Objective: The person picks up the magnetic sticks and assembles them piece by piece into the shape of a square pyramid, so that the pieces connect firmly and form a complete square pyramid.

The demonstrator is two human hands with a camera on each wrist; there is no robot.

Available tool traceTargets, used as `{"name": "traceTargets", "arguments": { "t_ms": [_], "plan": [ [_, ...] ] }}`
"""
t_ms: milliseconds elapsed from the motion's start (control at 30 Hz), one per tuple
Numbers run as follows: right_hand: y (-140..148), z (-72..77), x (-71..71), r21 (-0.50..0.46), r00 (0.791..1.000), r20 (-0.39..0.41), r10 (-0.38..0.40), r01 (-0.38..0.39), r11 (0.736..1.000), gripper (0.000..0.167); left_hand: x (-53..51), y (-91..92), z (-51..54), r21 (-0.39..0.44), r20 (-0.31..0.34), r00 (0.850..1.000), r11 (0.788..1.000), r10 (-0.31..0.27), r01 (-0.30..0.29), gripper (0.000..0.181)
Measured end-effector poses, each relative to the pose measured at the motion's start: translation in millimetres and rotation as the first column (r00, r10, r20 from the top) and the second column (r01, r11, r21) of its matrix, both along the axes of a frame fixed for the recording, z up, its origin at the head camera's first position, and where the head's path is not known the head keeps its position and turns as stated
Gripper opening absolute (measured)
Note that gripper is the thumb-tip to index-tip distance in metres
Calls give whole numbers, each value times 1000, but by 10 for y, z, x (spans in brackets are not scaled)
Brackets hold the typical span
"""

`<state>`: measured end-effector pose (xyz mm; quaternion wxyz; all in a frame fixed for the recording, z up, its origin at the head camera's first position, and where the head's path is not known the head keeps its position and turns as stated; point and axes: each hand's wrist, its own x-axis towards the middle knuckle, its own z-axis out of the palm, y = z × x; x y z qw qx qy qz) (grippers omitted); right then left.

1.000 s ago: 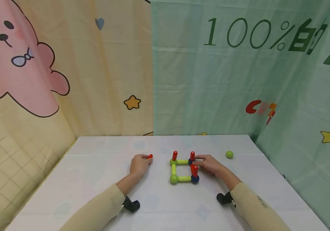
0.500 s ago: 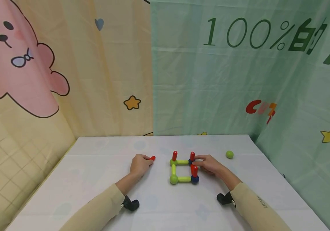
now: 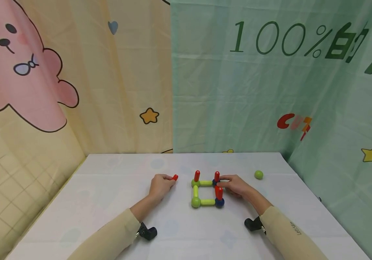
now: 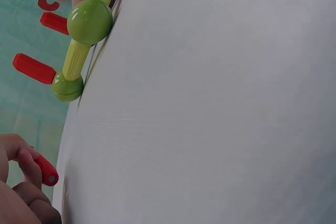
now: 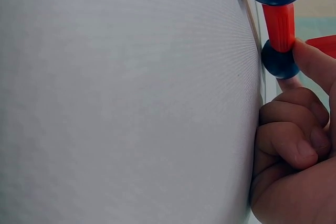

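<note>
My left hand [image 3: 161, 187] pinches a short red magnetic rod [image 4: 48, 171] between thumb and fingers, left of a square frame and apart from it. That frame lies on the table, built from green balls [image 3: 196, 202], dark blue balls [image 3: 219, 202], lime rods [image 3: 208, 202] and one red side rod [image 5: 281, 27]. Upright red rods [image 3: 197, 176] stand on three of its corners. With thumb and forefinger my right hand [image 3: 235, 185] grips the far blue ball [image 5: 279, 61], its other fingers curled against the table. The forefinger is mostly hidden behind that ball in the right wrist view.
A loose green ball [image 3: 259, 174] sits on the white tabletop [image 3: 186, 234], beyond the right hand. Printed curtains [image 3: 228, 90] hang behind the table and along its sides. A black wrist mount [image 3: 148, 231] sticks out under each sleeve.
My left hand has shifted a little to the right with the red rod, whose tip now tilts up more. The right hand and the frame have stayed in place.
</note>
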<state>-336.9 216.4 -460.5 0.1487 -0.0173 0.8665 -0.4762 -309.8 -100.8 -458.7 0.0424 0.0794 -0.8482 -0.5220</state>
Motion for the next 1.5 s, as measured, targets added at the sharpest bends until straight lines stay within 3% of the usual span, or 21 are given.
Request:
{"name": "traceTargets", "arguments": {
  "t_ms": [167, 400, 600, 1067, 1333, 1500],
  "plan": [
    [3, -6, 1, 2, 1000, 7, 7, -7, 1000, 51, 40, 51, -1, 92, 36, 999, 995, -35, 32, 21],
    [11, -11, -1, -1, 1000, 1, 17, -17, 1000, 51, 129, 85, -7, 167, 37, 993, 980, -114, 106, 21],
    [9, -15, -1, 0, 1000, 1, 4, -4, 1000, 51, 202, 109, -15, 259, 64, 986, 957, -154, 133, 26],
    [9, -17, -6, 7, 1000, -5, -6, 6, 1000, 53, 360, 262, -5, 418, 89, 946, 874, -310, 247, 35],
    [7, -14, -12, 5, 1000, 9, -4, 4, 1000, 54, 459, 344, -5, 530, 79, 909, 789, -410, 310, 42],
    [6, -22, -4, 9, 1000, 10, -10, 10, 1000, 54, 511, 373, -7, 530, 79, 893, 778, -442, 338, 44]
  ]
}}
